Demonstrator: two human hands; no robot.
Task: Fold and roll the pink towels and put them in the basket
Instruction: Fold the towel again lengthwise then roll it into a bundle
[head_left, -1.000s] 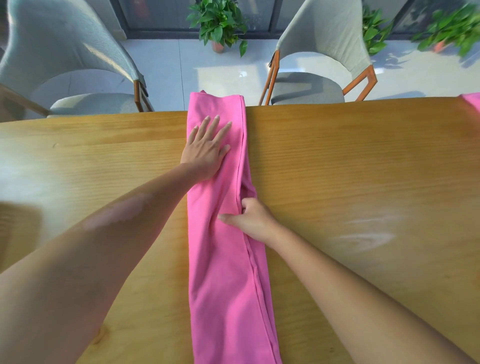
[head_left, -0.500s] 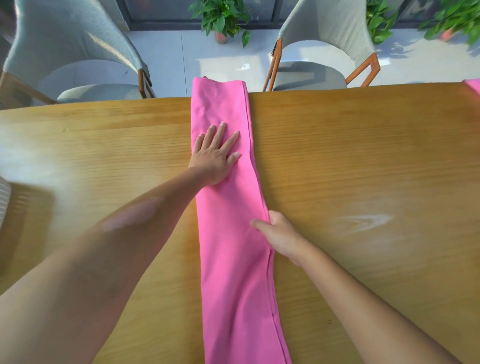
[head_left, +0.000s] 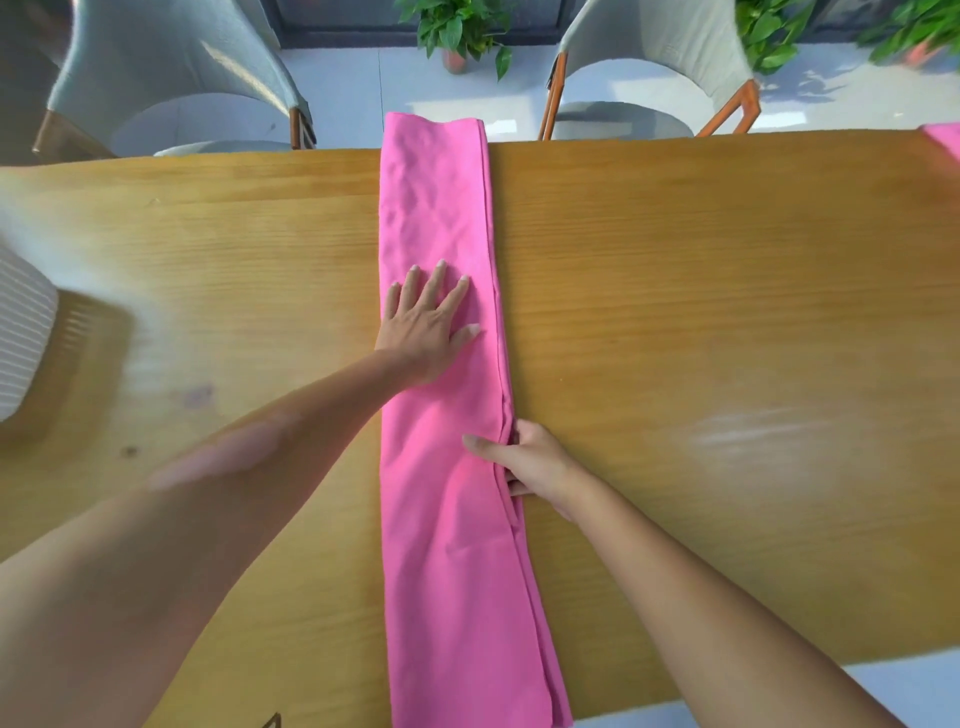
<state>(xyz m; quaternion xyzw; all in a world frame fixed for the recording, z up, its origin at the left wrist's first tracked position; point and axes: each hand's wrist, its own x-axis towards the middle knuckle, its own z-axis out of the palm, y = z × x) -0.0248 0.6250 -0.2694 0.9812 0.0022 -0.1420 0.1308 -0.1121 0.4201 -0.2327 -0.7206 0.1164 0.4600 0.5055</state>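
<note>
Right hand (head_left: 524, 460) has slid toward the near end, towel (head_left: 447, 467) now straighter.
Left hand (head_left: 428, 322) presses it flat, fingers spread; right pinches its edge on the bench (head_left: 727, 312). Folding nearly done; rolling, basket remain.

Left hand (head_left: 427, 325) lies flat on pink towel (head_left: 447, 467), fingers spread. Bare wooden table (head_left: 701, 291) runs wide off the thumb side and off the little-finger side. Ahead of the fingertips only towel, up to the far table edge; two chairs (head_left: 171, 88) beyond it. Right hand (head_left: 524, 460) pinches the towel's right edge, bare table behind its knuckles. White ribbed basket (head_left: 21, 338) at the far left edge, well apart from both hands. Second pink towel (head_left: 945, 140) at the far right corner.
</note>
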